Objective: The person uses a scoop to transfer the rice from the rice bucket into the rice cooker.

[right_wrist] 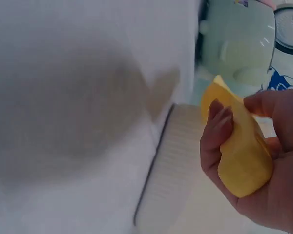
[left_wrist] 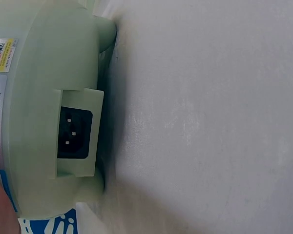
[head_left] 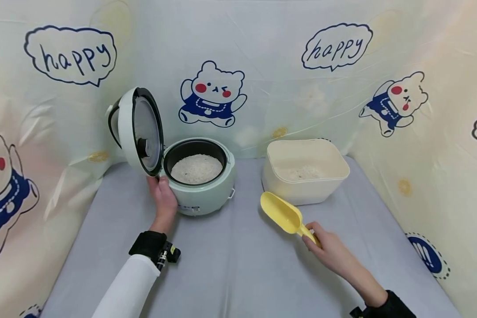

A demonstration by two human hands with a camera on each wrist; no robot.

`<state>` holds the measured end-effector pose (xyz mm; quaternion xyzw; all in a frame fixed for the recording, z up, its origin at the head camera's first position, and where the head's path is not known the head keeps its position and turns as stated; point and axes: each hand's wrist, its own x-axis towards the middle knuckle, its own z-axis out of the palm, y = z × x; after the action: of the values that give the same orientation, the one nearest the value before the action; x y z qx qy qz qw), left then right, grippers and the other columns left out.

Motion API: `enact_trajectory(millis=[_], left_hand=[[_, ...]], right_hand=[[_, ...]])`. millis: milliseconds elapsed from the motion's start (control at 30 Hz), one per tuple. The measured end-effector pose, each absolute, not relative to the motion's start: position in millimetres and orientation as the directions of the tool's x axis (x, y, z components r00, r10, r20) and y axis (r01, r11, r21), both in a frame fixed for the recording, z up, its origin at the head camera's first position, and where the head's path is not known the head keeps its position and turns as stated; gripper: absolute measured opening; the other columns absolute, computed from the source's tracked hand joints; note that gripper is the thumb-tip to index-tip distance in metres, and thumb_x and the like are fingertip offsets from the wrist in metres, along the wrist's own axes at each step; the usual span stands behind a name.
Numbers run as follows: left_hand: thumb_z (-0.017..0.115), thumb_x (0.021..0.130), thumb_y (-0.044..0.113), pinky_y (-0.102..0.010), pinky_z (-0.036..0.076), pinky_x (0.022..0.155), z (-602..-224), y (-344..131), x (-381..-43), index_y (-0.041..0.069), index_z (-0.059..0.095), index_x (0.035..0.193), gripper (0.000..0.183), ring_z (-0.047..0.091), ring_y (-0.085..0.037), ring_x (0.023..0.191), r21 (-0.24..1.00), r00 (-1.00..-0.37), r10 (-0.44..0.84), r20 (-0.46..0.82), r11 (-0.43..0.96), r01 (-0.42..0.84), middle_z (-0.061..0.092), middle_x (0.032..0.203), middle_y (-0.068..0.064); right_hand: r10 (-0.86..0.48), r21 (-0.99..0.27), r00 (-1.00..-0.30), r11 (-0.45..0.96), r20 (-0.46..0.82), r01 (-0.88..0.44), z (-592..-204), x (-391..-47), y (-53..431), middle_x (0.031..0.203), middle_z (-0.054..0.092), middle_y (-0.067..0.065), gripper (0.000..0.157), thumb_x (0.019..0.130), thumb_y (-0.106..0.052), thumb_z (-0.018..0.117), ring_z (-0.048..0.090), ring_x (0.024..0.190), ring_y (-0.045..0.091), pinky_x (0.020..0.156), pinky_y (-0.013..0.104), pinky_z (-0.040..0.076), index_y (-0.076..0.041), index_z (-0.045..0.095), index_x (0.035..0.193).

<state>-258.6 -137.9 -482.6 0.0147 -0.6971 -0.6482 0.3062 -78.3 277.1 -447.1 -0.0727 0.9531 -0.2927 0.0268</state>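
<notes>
A pale green rice cooker [head_left: 206, 201] stands with its lid [head_left: 126, 128] raised, and white rice [head_left: 196, 169] fills much of the dark inner pot. My left hand [head_left: 164, 201] rests against the cooker's left side, below the lid hinge. In the left wrist view a bit of that hand [left_wrist: 1, 209] touches the cooker's wall near a power socket [left_wrist: 74, 132]. With my right hand [head_left: 331, 249] I grip a yellow scoop [head_left: 280, 212] by its handle, fingers curled round it in the right wrist view. The scoop's bowl looks empty, in front of a cream container [head_left: 298, 192].
A little rice [head_left: 302, 172] lies at the bottom of the cream container, right of the cooker. A grey cloth [head_left: 230, 265] covers the table. Printed curtains [head_left: 270, 101] with bear drawings close off the back and both sides.
</notes>
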Motion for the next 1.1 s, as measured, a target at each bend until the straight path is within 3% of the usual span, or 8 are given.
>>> enact_trajectory(millis=[133, 267, 367, 467, 700, 867, 967, 1100], left_hand=[[0.033, 0.093, 0.008, -0.033, 0.019, 0.116, -483.9, -140.8, -260.3, 0.013, 0.026, 0.155, 0.063, 0.027, -0.009, 0.137, 0.913, -0.816, -0.409, 0.408, 0.159, 0.376, 0.031, 0.156, -0.002], [0.032, 0.092, 0.006, -0.035, 0.018, 0.117, -486.8, -141.9, -260.6, 0.013, 0.024, 0.156, 0.064, 0.026, -0.010, 0.138, 0.917, -0.824, -0.403, 0.399, 0.152, 0.369, 0.030, 0.157, -0.003], [0.032, 0.093, 0.006, -0.034, 0.018, 0.116, -487.7, -143.4, -260.8, 0.013, 0.025, 0.155, 0.063, 0.026, -0.009, 0.138, 0.922, -0.829, -0.403, 0.387, 0.148, 0.358, 0.030, 0.157, -0.002], [0.032, 0.094, 0.007, -0.033, 0.019, 0.116, -487.3, -147.3, -259.3, 0.013, 0.025, 0.155, 0.062, 0.027, -0.008, 0.137, 0.926, -0.829, -0.412, 0.378, 0.153, 0.346, 0.031, 0.157, -0.001], [0.033, 0.096, 0.012, -0.035, 0.022, 0.115, -485.2, -167.2, -250.0, 0.010, 0.031, 0.152, 0.057, 0.031, -0.010, 0.135, 0.939, -0.828, -0.444, 0.341, 0.200, 0.280, 0.036, 0.154, -0.004], [0.034, 0.100, 0.018, -0.044, 0.027, 0.112, -480.3, -171.0, -249.8, 0.010, 0.039, 0.149, 0.050, 0.036, -0.021, 0.131, 0.909, -0.845, -0.386, 0.370, 0.338, 0.244, 0.042, 0.146, -0.014], [0.032, 0.103, 0.025, -0.049, 0.027, 0.112, -475.5, -166.9, -246.4, 0.004, 0.039, 0.147, 0.049, 0.036, -0.027, 0.131, 0.882, -0.864, -0.336, 0.375, 0.415, 0.221, 0.043, 0.143, -0.021], [0.028, 0.105, 0.031, -0.053, 0.024, 0.113, -466.1, -158.8, -235.4, 0.002, 0.031, 0.151, 0.055, 0.029, -0.032, 0.137, 0.836, -0.909, -0.211, 0.360, 0.505, 0.214, 0.034, 0.151, -0.022]], right_hand=[[-0.166, -0.455, -0.982, 0.870, 0.089, -0.188, -462.2, -74.4, 269.7, 0.071, 0.059, -0.003, 0.019, 0.095, -0.014, 0.056, 0.048, 0.057, 0.005, 0.047, 0.025, 0.045, -0.009, 0.061, 0.113], [-0.245, -0.278, -0.940, 0.910, 0.239, -0.308, -477.3, -68.9, 262.8, 0.078, 0.060, 0.002, 0.034, 0.086, -0.002, 0.064, 0.052, 0.068, 0.010, 0.056, 0.030, 0.049, -0.001, 0.063, 0.120], [-0.270, -0.215, -0.916, 0.916, 0.298, -0.340, -485.5, -65.8, 257.8, 0.074, 0.056, 0.005, 0.040, 0.080, 0.002, 0.070, 0.049, 0.066, 0.013, 0.055, 0.032, 0.049, 0.007, 0.063, 0.120], [-0.263, -0.219, -0.923, 0.919, 0.282, -0.328, -491.4, -65.8, 253.5, 0.075, 0.055, 0.004, 0.036, 0.079, -0.001, 0.072, 0.048, 0.067, 0.013, 0.057, 0.031, 0.049, 0.008, 0.065, 0.113], [-0.310, -0.276, -0.939, 0.899, 0.150, -0.341, -496.9, -78.2, 245.6, 0.073, 0.056, -0.001, 0.019, 0.077, -0.008, 0.074, 0.047, 0.064, 0.010, 0.057, 0.030, 0.049, -0.001, 0.068, 0.094], [-0.280, -0.292, -0.957, 0.911, 0.081, -0.291, -488.9, -86.0, 245.8, 0.074, 0.058, 0.001, 0.019, 0.078, -0.010, 0.074, 0.047, 0.062, 0.009, 0.054, 0.029, 0.048, -0.001, 0.069, 0.094], [-0.250, -0.298, -0.962, 0.915, 0.114, -0.273, -481.4, -89.8, 246.9, 0.079, 0.062, 0.004, 0.019, 0.083, -0.014, 0.071, 0.053, 0.066, 0.011, 0.057, 0.029, 0.050, -0.002, 0.070, 0.097], [-0.249, -0.291, -0.923, 0.896, 0.293, -0.335, -466.3, -99.4, 245.5, 0.090, 0.067, 0.009, 0.022, 0.087, -0.015, 0.066, 0.063, 0.080, 0.020, 0.065, 0.037, 0.056, -0.001, 0.070, 0.102]])
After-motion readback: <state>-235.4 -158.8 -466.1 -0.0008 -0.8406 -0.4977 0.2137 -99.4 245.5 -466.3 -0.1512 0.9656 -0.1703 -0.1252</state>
